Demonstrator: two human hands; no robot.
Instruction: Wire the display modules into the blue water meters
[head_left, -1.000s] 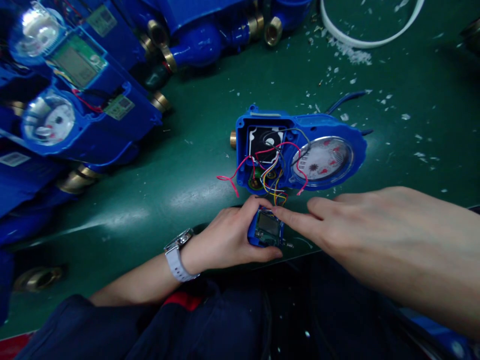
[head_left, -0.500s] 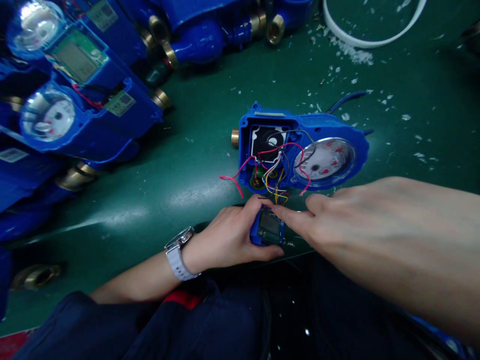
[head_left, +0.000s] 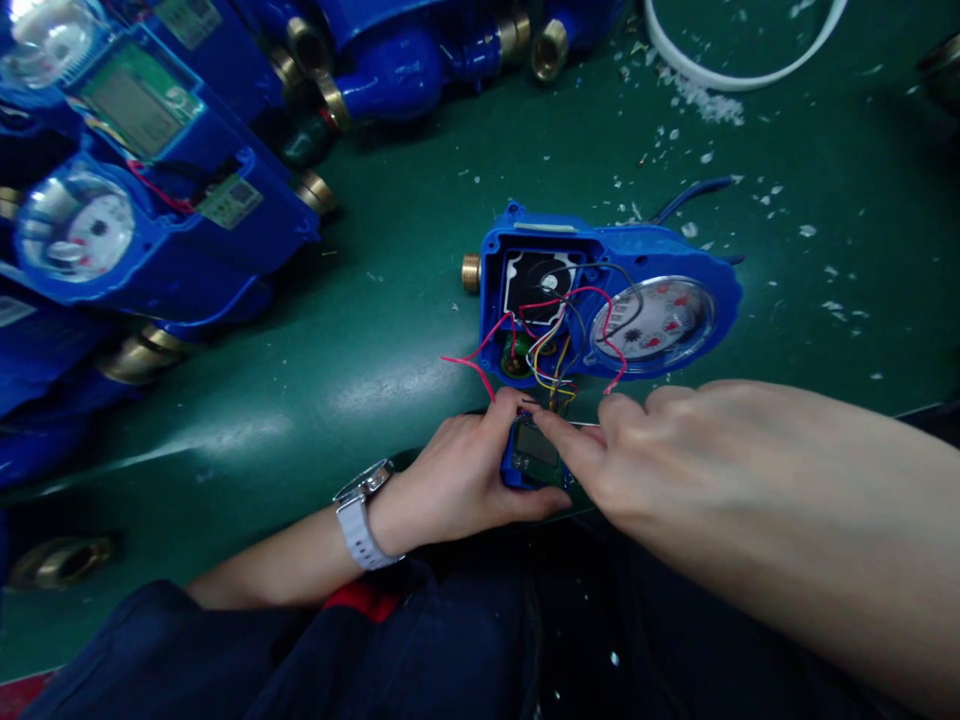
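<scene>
My left hand, wearing a watch, grips a small blue-framed LCD display module at the table's near edge, its fingers wrapped round the left side. At the module's top, my right hand sets its index fingertip by the wire ends, with the other fingers curled; whatever these hold is hidden. Thin coloured wires run from the module up into the open box of a blue water meter. Loose red wire ends stick out to the left of that box. The meter's round dial faces up on the right.
Several blue water meters with brass fittings crowd the left and back of the green table. A white ring lies at the back right among pale scraps. A brass fitting sits at lower left.
My right hand has moved slightly left, its index fingertip now farther along the module's top edge. My left hand keeps its hold. The whole view has shifted a little.
</scene>
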